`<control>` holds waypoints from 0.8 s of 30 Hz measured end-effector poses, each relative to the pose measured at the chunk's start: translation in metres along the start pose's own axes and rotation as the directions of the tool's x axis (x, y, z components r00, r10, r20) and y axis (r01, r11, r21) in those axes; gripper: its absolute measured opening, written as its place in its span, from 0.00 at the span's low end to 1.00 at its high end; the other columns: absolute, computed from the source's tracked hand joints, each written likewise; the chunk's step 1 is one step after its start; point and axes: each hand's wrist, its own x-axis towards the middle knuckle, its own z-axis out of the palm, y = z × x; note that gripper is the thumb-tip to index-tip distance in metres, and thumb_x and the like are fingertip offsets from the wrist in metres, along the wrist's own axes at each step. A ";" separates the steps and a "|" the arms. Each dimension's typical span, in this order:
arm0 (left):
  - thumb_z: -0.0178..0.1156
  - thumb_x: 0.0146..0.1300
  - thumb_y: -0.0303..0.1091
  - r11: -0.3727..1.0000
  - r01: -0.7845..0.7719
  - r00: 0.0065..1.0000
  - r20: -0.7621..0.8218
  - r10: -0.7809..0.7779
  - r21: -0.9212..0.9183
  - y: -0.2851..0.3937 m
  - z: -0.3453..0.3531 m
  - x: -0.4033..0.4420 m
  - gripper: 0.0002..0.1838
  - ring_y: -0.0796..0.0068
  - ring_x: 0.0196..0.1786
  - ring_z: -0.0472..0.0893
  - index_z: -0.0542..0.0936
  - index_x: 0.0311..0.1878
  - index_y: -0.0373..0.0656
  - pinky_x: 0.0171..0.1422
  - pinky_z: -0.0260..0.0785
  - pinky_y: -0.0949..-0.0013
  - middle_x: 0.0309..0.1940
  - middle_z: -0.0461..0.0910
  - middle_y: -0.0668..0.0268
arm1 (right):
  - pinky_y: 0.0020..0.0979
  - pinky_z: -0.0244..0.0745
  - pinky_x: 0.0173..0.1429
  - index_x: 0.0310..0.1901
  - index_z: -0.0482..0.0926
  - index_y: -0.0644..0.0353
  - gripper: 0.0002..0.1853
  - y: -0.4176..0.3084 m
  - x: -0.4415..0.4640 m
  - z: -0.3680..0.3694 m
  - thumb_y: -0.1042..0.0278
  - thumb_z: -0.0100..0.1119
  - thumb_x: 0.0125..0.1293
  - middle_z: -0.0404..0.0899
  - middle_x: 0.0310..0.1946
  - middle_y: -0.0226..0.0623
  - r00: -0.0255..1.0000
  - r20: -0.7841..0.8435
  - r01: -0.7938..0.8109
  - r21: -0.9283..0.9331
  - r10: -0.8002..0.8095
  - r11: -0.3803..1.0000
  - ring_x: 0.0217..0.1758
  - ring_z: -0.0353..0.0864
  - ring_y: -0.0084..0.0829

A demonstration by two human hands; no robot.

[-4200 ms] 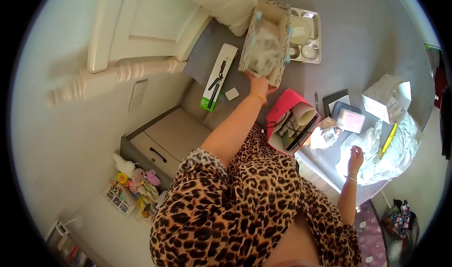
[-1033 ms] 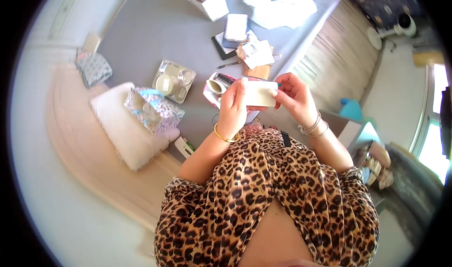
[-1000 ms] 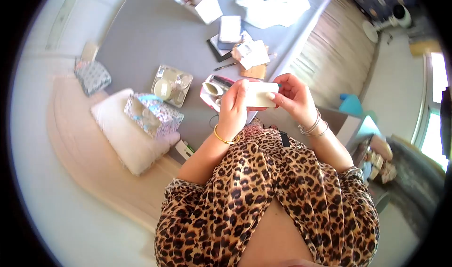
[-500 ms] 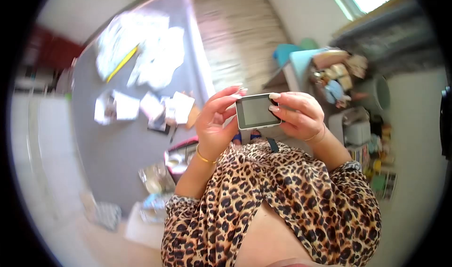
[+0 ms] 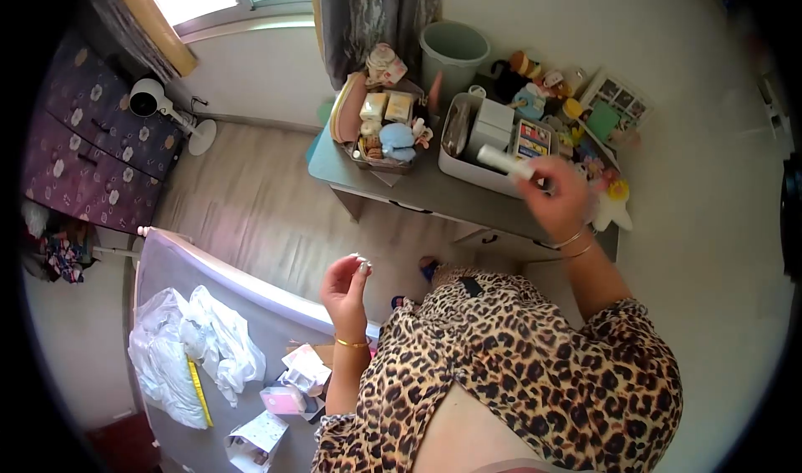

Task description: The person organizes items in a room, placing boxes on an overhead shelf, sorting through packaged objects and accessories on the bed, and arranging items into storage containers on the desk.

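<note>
My right hand [image 5: 558, 196] is raised at the front of the desk, its fingers closed on a slim white device [image 5: 499, 161] seen nearly edge-on. The device is smeared by motion and its screen does not show. It lies over the white storage box [image 5: 473, 178], in front of the small packs inside; I cannot tell whether it touches them. My left hand [image 5: 344, 292] hangs above the floor near the bed's edge. Its thumb and fingers are pinched together, and what is between them, if anything, is too small to make out.
On the desk [image 5: 422, 191] stand a basket [image 5: 380, 162] of small goods, a grey-green bin [image 5: 452, 55] and several toys. White plastic bags [image 5: 221, 339], a yellow strip [image 5: 199, 394] and a patterned box [image 5: 255, 441] lie on the bed. A white fan [image 5: 200, 137] stands by the window wall.
My view has turned to the right, from the bed toward the desk. Both hands were on the small-screen device; now they are apart, with a white device in my right hand at the storage box.
</note>
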 end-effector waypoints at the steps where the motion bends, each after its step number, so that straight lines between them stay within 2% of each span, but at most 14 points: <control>1: 0.58 0.58 0.20 1.000 0.013 1.000 0.020 -0.014 0.012 -0.002 0.001 0.003 0.10 0.77 0.39 0.78 0.76 0.44 0.36 0.47 0.72 0.73 0.36 0.78 0.65 | 0.24 0.74 0.32 0.35 0.77 0.64 0.11 0.013 -0.003 -0.004 0.77 0.66 0.49 0.79 0.27 0.37 0.992 -0.031 -0.119 0.049 0.121 0.992 0.27 0.79 0.25; 3: 0.59 0.58 0.22 0.999 0.028 0.999 0.017 -0.029 0.042 -0.002 -0.001 0.002 0.09 0.76 0.38 0.78 0.76 0.42 0.36 0.46 0.73 0.72 0.35 0.78 0.65 | 0.23 0.73 0.31 0.36 0.77 0.65 0.11 0.037 -0.010 -0.006 0.77 0.66 0.50 0.79 0.25 0.35 0.931 -0.075 -0.344 0.155 0.358 0.926 0.25 0.78 0.23; 5: 0.58 0.59 0.23 0.997 0.040 0.999 0.027 -0.042 0.063 -0.002 -0.009 -0.003 0.08 0.77 0.39 0.78 0.76 0.43 0.35 0.47 0.72 0.73 0.36 0.78 0.65 | 0.23 0.73 0.31 0.37 0.77 0.66 0.11 0.045 -0.001 -0.002 0.75 0.66 0.51 0.79 0.24 0.35 0.927 -0.049 -0.363 0.127 0.371 0.923 0.24 0.78 0.23; 7: 0.58 0.60 0.23 0.995 0.029 0.999 -0.041 -0.025 0.100 0.003 -0.006 -0.005 0.08 0.77 0.38 0.78 0.76 0.43 0.35 0.45 0.72 0.73 0.35 0.78 0.65 | 0.24 0.72 0.31 0.37 0.77 0.66 0.12 0.061 0.015 0.001 0.73 0.66 0.51 0.78 0.24 0.35 0.925 0.022 -0.381 0.087 0.380 0.921 0.24 0.78 0.24; 9: 0.57 0.60 0.25 0.990 0.013 0.990 -0.142 0.007 0.140 0.004 0.003 -0.014 0.08 0.77 0.36 0.78 0.76 0.43 0.35 0.45 0.72 0.73 0.33 0.78 0.64 | 0.24 0.72 0.31 0.38 0.77 0.65 0.13 0.085 0.039 0.007 0.70 0.66 0.51 0.78 0.23 0.35 0.913 0.167 -0.385 0.050 0.372 0.922 0.23 0.77 0.25; 12: 0.57 0.60 0.26 0.988 0.075 0.952 -0.306 -0.032 0.132 0.004 0.027 -0.029 0.08 0.77 0.35 0.78 0.76 0.42 0.35 0.44 0.72 0.73 0.32 0.78 0.65 | 0.26 0.72 0.31 0.37 0.77 0.64 0.14 0.119 0.065 0.021 0.68 0.66 0.51 0.78 0.21 0.36 0.918 0.278 -0.311 0.069 0.281 0.948 0.24 0.78 0.26; 13: 0.58 0.60 0.28 0.988 0.085 0.942 -0.334 -0.038 0.127 0.001 0.034 -0.035 0.09 0.77 0.35 0.78 0.76 0.42 0.35 0.44 0.72 0.73 0.33 0.78 0.64 | 0.29 0.72 0.31 0.36 0.77 0.65 0.13 0.125 0.072 0.025 0.69 0.65 0.50 0.77 0.20 0.38 0.920 0.303 -0.290 0.102 0.248 0.952 0.24 0.78 0.31; 14: 0.57 0.60 0.28 0.987 0.104 0.929 -0.366 -0.053 0.121 -0.003 0.038 -0.041 0.09 0.77 0.35 0.78 0.75 0.43 0.35 0.44 0.72 0.73 0.33 0.78 0.64 | 0.27 0.71 0.30 0.37 0.77 0.65 0.13 0.131 0.078 0.029 0.69 0.65 0.50 0.77 0.21 0.37 0.911 0.362 -0.238 0.071 0.198 0.969 0.23 0.78 0.29; 16: 0.57 0.61 0.28 0.985 0.138 0.900 -0.428 -0.080 0.107 -0.010 0.044 -0.054 0.10 0.76 0.36 0.78 0.75 0.44 0.35 0.44 0.72 0.73 0.34 0.77 0.64 | 0.25 0.71 0.28 0.38 0.77 0.65 0.13 0.141 0.086 0.038 0.70 0.65 0.50 0.77 0.22 0.36 0.873 0.477 -0.124 0.021 0.099 0.992 0.22 0.77 0.25; 19: 0.56 0.61 0.28 0.980 0.169 0.868 -0.487 -0.099 0.102 -0.020 0.053 -0.071 0.10 0.76 0.37 0.78 0.74 0.45 0.35 0.45 0.72 0.73 0.35 0.77 0.64 | 0.25 0.72 0.30 0.37 0.77 0.65 0.13 0.146 0.090 0.047 0.70 0.65 0.49 0.77 0.20 0.37 0.796 0.599 -0.152 0.054 0.090 0.987 0.23 0.77 0.28; 22: 0.56 0.62 0.28 0.976 0.194 0.861 -0.494 -0.121 0.100 -0.024 0.058 -0.081 0.11 0.76 0.37 0.78 0.74 0.45 0.35 0.45 0.72 0.73 0.35 0.78 0.64 | 0.34 0.71 0.33 0.35 0.78 0.63 0.11 0.150 0.093 0.056 0.69 0.63 0.50 0.78 0.21 0.42 0.835 0.537 -0.200 0.093 0.120 0.975 0.26 0.78 0.40; 24: 0.56 0.62 0.28 0.969 0.216 0.854 -0.505 -0.129 0.117 -0.019 0.067 -0.083 0.10 0.77 0.37 0.78 0.75 0.45 0.34 0.45 0.73 0.73 0.35 0.78 0.64 | 0.35 0.72 0.33 0.34 0.78 0.64 0.11 0.150 0.097 0.074 0.69 0.62 0.50 0.78 0.22 0.42 0.848 0.526 -0.177 0.172 0.062 0.969 0.27 0.78 0.40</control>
